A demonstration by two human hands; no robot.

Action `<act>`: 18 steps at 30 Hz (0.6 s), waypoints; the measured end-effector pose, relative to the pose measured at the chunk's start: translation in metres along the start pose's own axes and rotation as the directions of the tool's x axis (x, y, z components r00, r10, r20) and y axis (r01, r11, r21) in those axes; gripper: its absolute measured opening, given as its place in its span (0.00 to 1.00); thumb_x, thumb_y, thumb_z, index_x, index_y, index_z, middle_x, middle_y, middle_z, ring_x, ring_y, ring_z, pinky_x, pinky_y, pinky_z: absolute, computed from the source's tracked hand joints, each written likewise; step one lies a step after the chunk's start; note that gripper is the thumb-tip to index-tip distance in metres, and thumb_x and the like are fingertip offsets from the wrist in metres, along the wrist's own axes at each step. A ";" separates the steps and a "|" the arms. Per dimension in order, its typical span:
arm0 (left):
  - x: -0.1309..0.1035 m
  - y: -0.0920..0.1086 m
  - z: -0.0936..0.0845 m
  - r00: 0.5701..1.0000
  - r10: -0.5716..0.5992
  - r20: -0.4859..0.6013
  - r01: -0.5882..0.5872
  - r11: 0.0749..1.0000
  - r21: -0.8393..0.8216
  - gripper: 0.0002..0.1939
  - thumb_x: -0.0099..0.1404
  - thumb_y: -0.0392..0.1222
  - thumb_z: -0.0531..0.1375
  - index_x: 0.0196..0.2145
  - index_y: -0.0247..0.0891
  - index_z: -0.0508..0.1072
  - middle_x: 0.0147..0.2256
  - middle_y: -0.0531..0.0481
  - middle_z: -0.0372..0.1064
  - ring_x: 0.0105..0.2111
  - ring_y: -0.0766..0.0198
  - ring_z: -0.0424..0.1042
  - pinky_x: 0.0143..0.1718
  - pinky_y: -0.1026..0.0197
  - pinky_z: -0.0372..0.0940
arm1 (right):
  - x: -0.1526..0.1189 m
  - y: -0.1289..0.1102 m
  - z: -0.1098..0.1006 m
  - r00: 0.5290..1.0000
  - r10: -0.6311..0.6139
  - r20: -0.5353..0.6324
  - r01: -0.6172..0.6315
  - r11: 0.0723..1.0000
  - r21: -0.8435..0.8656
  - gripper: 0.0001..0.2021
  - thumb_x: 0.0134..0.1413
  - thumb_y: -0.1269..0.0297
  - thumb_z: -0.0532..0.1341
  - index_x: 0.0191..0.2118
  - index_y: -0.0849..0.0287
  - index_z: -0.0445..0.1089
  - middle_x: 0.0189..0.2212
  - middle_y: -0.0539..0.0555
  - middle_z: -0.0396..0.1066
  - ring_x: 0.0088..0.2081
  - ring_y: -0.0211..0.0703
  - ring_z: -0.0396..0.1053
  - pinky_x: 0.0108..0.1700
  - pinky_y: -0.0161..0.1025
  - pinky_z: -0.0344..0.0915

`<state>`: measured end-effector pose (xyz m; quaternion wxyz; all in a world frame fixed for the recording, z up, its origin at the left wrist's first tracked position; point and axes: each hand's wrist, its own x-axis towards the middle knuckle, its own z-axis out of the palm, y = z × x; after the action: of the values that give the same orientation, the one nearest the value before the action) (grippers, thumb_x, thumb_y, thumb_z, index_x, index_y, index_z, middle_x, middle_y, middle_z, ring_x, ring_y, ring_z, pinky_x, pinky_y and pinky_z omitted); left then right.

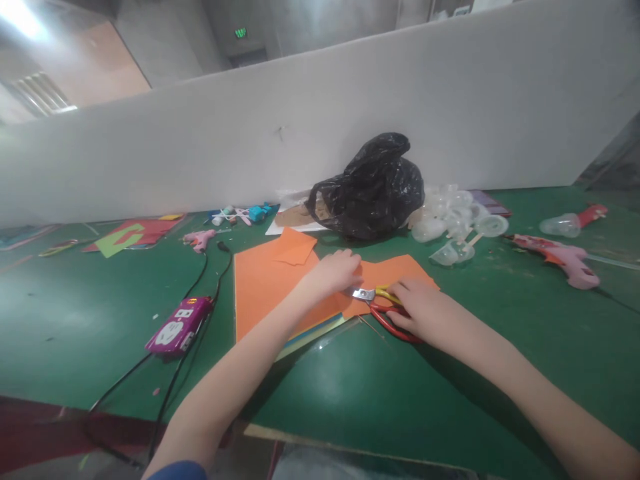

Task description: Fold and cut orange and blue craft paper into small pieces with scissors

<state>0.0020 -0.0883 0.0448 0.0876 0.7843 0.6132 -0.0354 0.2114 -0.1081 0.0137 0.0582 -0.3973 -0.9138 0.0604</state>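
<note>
Orange paper (265, 283) lies on the green table, with blue and pale yellow sheets showing under its lower edge. A smaller orange piece (296, 247) rests on top. My right hand (413, 307) is closed round the red and yellow handles of the scissors (365, 294), whose blades point left towards my other hand. My left hand (340, 270) is closed on the orange paper just beyond the blades; its fingertips are partly hidden. The blade tips are hidden by the left hand and paper.
A black plastic bag (380, 190) stands behind the paper, beside clear plastic cups (450, 213). Pink glue guns lie at right (565, 257) and left (199, 239). A purple power box (180, 327) with black cables sits at left. A white partition (200, 147) borders the table (320, 393).
</note>
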 end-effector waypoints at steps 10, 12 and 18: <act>0.003 -0.003 -0.001 0.999 0.027 0.040 -0.021 0.989 -0.144 0.08 0.62 0.37 0.55 0.39 0.38 0.71 0.44 0.43 0.70 0.43 0.57 0.71 0.40 0.60 0.65 | 0.000 -0.005 -0.010 0.997 0.073 0.041 -0.073 0.997 -0.001 0.06 0.59 0.62 0.59 0.35 0.59 0.68 0.36 0.56 0.72 0.35 0.49 0.71 0.32 0.41 0.61; 0.004 -0.007 0.000 1.000 0.025 0.015 -0.022 0.984 -0.177 0.07 0.62 0.36 0.53 0.36 0.38 0.71 0.42 0.44 0.71 0.40 0.58 0.71 0.38 0.61 0.65 | 0.000 -0.004 -0.012 0.997 0.077 0.011 -0.078 0.997 0.027 0.05 0.57 0.63 0.60 0.36 0.58 0.68 0.37 0.56 0.72 0.36 0.50 0.71 0.34 0.41 0.62; 0.000 -0.018 -0.020 0.992 0.008 -0.128 -0.040 0.968 -0.249 0.07 0.63 0.36 0.51 0.36 0.40 0.69 0.40 0.48 0.73 0.38 0.60 0.70 0.36 0.60 0.63 | -0.001 0.000 -0.018 0.994 0.076 -0.084 -0.057 0.977 0.207 0.07 0.53 0.62 0.60 0.38 0.57 0.70 0.35 0.55 0.72 0.38 0.51 0.71 0.37 0.41 0.64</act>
<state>-0.0170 -0.0809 0.0625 0.1478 0.7750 0.6073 0.0931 0.2154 -0.1078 0.0314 0.1382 -0.4218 -0.8854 0.1378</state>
